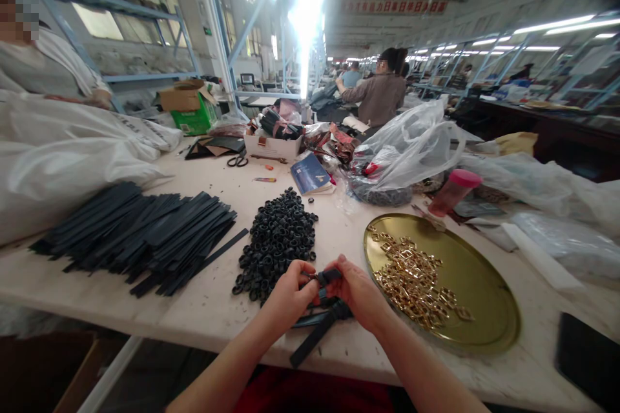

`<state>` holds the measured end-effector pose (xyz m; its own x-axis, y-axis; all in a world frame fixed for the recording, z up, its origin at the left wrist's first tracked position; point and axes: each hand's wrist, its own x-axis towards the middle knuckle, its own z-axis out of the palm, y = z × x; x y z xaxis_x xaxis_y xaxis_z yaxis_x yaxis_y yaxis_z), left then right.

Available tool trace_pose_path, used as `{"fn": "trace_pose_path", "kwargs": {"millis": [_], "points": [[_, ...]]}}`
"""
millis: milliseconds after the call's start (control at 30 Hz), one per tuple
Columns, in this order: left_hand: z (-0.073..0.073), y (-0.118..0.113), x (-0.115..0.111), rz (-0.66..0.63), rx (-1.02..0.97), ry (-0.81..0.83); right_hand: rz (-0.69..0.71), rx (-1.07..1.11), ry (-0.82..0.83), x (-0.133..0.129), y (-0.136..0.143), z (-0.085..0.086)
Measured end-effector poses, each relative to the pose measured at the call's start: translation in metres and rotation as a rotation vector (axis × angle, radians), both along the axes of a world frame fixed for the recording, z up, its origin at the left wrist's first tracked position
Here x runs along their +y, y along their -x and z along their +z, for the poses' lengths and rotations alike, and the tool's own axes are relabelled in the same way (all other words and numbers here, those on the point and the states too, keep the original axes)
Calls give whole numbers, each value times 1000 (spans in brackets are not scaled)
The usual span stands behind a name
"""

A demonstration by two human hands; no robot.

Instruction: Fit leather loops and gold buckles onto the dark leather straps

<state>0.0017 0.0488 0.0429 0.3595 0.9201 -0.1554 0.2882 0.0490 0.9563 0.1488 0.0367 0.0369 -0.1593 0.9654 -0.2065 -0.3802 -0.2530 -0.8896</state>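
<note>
Just above the table's front edge, both hands meet at a short black strap [331,274]. My left hand [294,290] pinches its left end between thumb and fingers; a small dark piece there is too hidden to make out. Around the strap's right end, my right hand [361,293] is closed, with the thumb on top. Beneath the hands lie a few more black strips [314,339], one slanting toward the table edge. A heap of small black loops [278,239] sits just beyond my left hand. Gold-coloured metal buckles [411,277] are spread on a round gold tray [484,290] at the right.
Long black strips [145,232] lie stacked at the left beside a white sack [62,155]. Farther back are scissors [237,160], a blue booklet [310,174], a white box [272,147], a plastic bag [411,148] and a pink-lidded jar [455,192]. Co-workers are at the left and behind.
</note>
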Motion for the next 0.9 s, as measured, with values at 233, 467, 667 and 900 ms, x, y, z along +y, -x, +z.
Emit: {"fn": "trace_pose_path", "kwargs": {"millis": [233,467,667,900], "points": [[1,6,-1,68,123,21,224,133,154,-6,3,-5],[7,9,-7,-4,78,39,98,8,64,-9,3,-8],[17,10,-13,-37,-164,144,-184,-460,-162,-8,9,-4],[18,13,-18,-32,-251,256,51,-467,-153,-8,4,3]]}}
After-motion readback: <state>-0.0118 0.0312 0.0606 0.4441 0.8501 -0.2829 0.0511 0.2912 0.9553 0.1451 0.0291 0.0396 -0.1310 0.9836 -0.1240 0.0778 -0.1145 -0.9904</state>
